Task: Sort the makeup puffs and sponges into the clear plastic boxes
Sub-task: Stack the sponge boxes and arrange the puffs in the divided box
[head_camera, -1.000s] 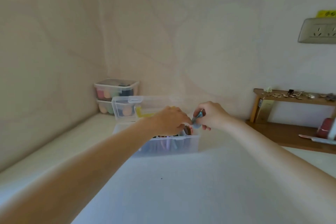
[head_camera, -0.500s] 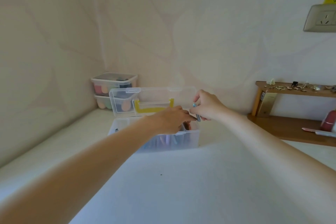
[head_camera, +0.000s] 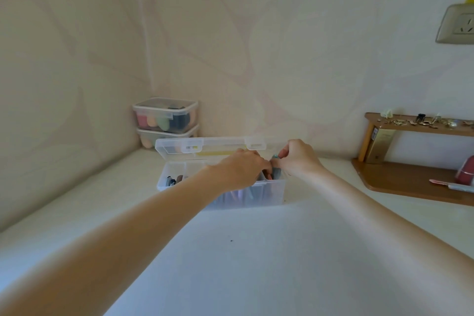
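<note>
A clear divided plastic box (head_camera: 272, 194) stands open on the white table, its lid (head_camera: 215, 145) tipped up at the back. My left hand (head_camera: 241, 169) reaches down into the box's right half; its fingertips are hidden. My right hand (head_camera: 297, 159) hovers over the box's right end and pinches a small teal-grey puff (head_camera: 275, 158) that dips into the end compartment. Dark and brown items (head_camera: 174, 180) lie in the left compartment. Two lidded clear boxes (head_camera: 165, 118) with coloured sponges are stacked in the corner behind.
A wooden shelf unit (head_camera: 410, 182) sits at the right with small trinkets on its upper ledge and a red object (head_camera: 465, 170) on its base. A wall socket (head_camera: 456, 24) is above it. The white table (head_camera: 256, 264) spreads out in front.
My right hand has lowered the teal puff toward the box's right end compartment. My left hand stays inside the box. The camera has tilted slightly.
</note>
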Demonstrator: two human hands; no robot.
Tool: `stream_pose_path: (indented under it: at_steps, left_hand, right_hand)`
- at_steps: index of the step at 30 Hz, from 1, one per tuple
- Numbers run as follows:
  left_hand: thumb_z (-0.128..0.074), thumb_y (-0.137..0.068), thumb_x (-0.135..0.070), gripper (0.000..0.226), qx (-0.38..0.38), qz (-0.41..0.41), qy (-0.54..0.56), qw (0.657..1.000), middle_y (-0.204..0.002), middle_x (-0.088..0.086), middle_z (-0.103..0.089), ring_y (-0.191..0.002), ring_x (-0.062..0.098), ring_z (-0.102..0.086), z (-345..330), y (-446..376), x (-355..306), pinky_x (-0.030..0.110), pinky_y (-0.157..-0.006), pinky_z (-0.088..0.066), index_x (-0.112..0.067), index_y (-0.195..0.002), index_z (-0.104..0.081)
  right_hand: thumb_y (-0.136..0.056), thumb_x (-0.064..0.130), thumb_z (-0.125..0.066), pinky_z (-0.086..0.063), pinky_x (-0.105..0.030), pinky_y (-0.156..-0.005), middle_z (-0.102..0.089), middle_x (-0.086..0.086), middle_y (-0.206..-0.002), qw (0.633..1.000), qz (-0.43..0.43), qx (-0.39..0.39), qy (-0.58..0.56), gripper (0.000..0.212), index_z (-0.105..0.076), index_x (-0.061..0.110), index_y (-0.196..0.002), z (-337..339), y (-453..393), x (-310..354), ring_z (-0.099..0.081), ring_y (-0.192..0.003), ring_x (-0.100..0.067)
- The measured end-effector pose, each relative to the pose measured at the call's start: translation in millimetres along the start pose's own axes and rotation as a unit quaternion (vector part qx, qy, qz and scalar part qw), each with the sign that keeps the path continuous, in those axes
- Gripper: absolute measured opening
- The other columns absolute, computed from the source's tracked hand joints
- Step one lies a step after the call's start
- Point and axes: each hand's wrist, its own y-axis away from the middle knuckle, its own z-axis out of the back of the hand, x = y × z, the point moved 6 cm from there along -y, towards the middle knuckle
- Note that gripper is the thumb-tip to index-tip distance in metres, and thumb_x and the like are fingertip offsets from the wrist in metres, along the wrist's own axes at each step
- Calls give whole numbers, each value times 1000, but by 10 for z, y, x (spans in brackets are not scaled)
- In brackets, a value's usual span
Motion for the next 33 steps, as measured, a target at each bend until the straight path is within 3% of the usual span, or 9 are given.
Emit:
stream_pose_path:
  at_steps: [5, 9, 14, 18, 22, 25, 28, 31, 33]
  left_hand:
    - [-37, -88, 4, 49, -7, -2, -3, 1000, -122, 4, -61, -114, 23, -53, -22, -3, 20, 33, -98, -38, -24, -124, -55]
    - [-37, -90, 2, 52, 2, -8, -4, 1000, -128, 2, -58, -121, 22, -47, -38, -9, 34, 34, -102, -36, -29, -128, -54]
    - [-36, -89, 3, 58, 42, -6, 6, 999, -134, 4, -52, -130, 21, -34, -43, -3, 44, 33, -104, -29, -31, -134, -48]
    - [-34, -88, 6, 59, 48, 10, -1, 999, -128, 7, -56, -121, 26, -42, -58, -14, 38, 35, -101, -35, -29, -134, -47]
    - [-35, -90, 1, 45, 8, 35, 28, 999, -111, 16, -57, -107, 32, -52, -1, 4, 39, 30, -86, -38, -21, -125, -51]
    - [-36, -90, 2, 44, 8, 32, 32, 999, -114, 14, -57, -105, 29, -53, 37, 39, 7, 25, -80, -32, -19, -125, -52]
    - [-36, -91, 1, 41, 14, 39, 27, 999, -116, 15, -56, -104, 29, -54, 69, 62, -6, 27, -83, -37, -17, -125, -50]
    - [-36, -92, 0, 41, 19, 46, 28, 998, -118, 15, -56, -104, 29, -54, 75, 69, -16, 31, -87, -41, -15, -129, -45]
    - [-36, -93, -1, 42, 23, 52, 41, 998, -118, 14, -54, -102, 31, -55, 67, 65, -8, 34, -88, -43, -15, -132, -40]
  right_hand:
    - [-72, 20, -70, -22, -27, -49, -28, 1, -46, 1000, 10, 3, 12, 48, -32, 16, -43, -2, 3, -5, -29, -49, -18]
    - [-75, 19, -69, -34, -28, -57, -50, -6, -63, 995, 19, 21, 92, 19, -62, 6, -62, -11, 5, 63, -44, -62, -21]
    - [-75, 18, -66, -24, -25, -48, -39, -7, -55, 985, 39, 46, 164, 34, -44, 9, -51, -16, 20, 130, -37, -61, -22]
    - [-75, 23, -65, -23, -26, -46, -34, -4, -54, 976, 56, 50, 204, 43, -37, 10, -46, -49, 35, 163, -36, -62, -24]
    - [-79, 27, -62, -25, -25, -46, -33, -5, -65, 977, 57, 58, 197, 42, -39, 13, -46, -92, 48, 97, -34, -74, -25]
    - [-82, 29, -60, -42, -28, -62, -48, -10, -88, 972, 55, 61, 220, 30, -53, 11, -60, -124, 50, 134, -45, -90, -29]
    - [-86, 30, -57, -41, -31, -77, -49, -15, -116, 960, 78, 54, 262, 30, -48, 12, -63, -151, 61, 205, -42, -115, -32]
    - [-81, 29, -66, -45, -34, -84, -41, -11, -118, 966, 98, 27, 236, 27, -61, 12, -101, -106, 71, 180, -42, -113, -29]
    - [-78, 25, -70, -45, -29, -78, -49, -8, -110, 984, 105, 38, 137, 21, -67, 20, -98, -71, 70, 134, -51, -101, -24]
